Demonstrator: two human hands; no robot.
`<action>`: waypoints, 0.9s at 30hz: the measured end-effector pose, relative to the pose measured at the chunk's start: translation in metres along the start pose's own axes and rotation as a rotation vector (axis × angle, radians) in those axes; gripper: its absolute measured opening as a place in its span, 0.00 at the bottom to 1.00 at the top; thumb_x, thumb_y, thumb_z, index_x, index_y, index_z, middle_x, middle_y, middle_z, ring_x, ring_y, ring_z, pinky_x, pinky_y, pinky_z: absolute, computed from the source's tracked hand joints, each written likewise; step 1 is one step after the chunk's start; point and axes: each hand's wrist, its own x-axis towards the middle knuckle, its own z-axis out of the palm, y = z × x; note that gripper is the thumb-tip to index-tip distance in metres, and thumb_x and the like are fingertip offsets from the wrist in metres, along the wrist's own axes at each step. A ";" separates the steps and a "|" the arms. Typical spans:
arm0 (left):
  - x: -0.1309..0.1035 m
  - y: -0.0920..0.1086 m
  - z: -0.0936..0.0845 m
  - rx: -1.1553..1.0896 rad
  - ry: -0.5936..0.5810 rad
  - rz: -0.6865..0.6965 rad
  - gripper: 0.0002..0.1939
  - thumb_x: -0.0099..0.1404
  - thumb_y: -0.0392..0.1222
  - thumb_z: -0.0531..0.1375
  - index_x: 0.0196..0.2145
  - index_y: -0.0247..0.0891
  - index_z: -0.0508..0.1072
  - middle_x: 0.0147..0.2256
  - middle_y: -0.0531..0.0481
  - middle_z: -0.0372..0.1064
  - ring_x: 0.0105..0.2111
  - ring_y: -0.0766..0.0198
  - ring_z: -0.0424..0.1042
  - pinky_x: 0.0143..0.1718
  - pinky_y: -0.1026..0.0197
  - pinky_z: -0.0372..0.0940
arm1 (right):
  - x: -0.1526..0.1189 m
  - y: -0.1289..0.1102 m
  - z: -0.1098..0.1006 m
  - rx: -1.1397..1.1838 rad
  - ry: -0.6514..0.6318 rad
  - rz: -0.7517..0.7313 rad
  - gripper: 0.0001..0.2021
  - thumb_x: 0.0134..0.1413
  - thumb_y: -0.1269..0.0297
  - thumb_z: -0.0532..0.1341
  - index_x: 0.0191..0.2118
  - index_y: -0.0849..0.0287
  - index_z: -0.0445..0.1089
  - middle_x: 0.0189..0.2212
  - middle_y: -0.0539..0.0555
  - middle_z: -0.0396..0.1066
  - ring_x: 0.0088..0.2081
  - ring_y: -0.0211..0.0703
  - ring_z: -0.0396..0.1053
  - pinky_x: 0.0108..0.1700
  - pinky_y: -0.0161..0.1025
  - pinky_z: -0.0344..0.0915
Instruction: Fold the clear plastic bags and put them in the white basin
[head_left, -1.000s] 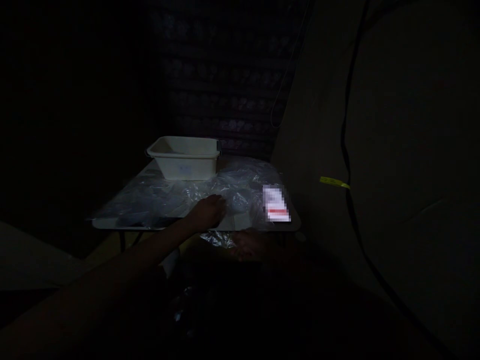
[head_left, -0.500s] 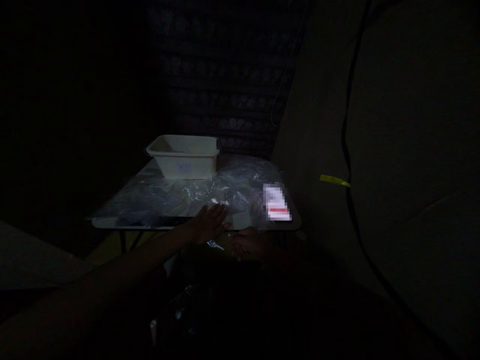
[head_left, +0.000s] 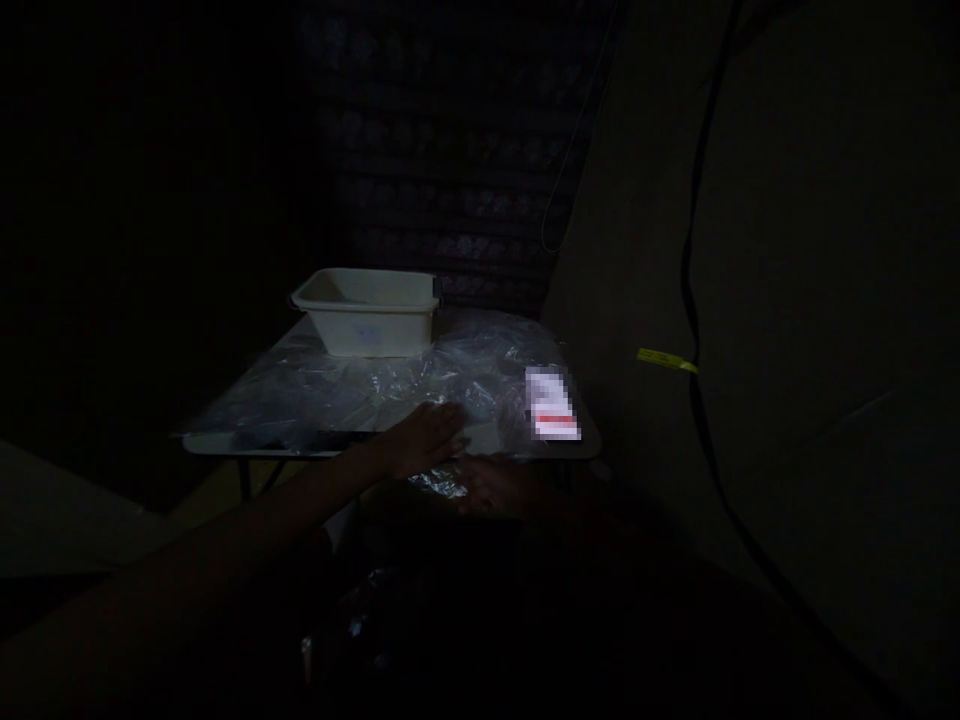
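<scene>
Clear, crinkled plastic sheet [head_left: 390, 385] covers much of a pale folding table [head_left: 480, 438]. On that plastic, close to the table's front edge, my left hand [head_left: 426, 438] lies flat with its fingers stretched out to the right. Just right of it and lower, at the edge, my right hand [head_left: 491, 484] is closed, with its fingers curled around a shiny gathered part of the plastic that hangs below the edge. Deep shadow blurs the right hand's fingers.
A cream plastic tub [head_left: 371, 330] stands at the table's back left. A bright card with a red band [head_left: 553, 405], pixelated, lies at the right. Beyond the table's right side, a black cable [head_left: 691, 300] with a yellow tag [head_left: 664, 359] runs down a large brownish surface.
My left hand has slid slightly right along the plastic. More shiny plastic shows below the table edge beside my right hand, which has shifted only a little.
</scene>
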 end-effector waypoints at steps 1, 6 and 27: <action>0.001 0.001 0.000 -0.016 -0.015 -0.001 0.26 0.59 0.50 0.34 0.53 0.37 0.42 0.54 0.44 0.38 0.53 0.64 0.35 0.49 0.56 0.34 | 0.001 0.001 0.000 0.012 -0.010 -0.007 0.13 0.49 0.61 0.46 0.30 0.64 0.61 0.20 0.51 0.66 0.18 0.32 0.64 0.16 0.27 0.51; 0.003 0.003 0.001 -0.038 -0.100 -0.044 0.28 0.58 0.52 0.32 0.53 0.35 0.40 0.54 0.44 0.34 0.53 0.62 0.33 0.49 0.53 0.32 | -0.002 0.004 -0.001 -0.028 -0.019 -0.078 0.09 0.46 0.65 0.51 0.26 0.65 0.62 0.19 0.51 0.66 0.17 0.31 0.63 0.17 0.27 0.50; 0.005 0.000 0.004 -0.004 -0.060 -0.041 0.30 0.57 0.55 0.32 0.53 0.37 0.40 0.54 0.43 0.35 0.53 0.59 0.36 0.47 0.45 0.31 | -0.004 0.004 -0.014 -0.383 -0.250 0.204 0.11 0.44 0.62 0.52 0.23 0.65 0.65 0.18 0.53 0.67 0.18 0.35 0.64 0.21 0.31 0.55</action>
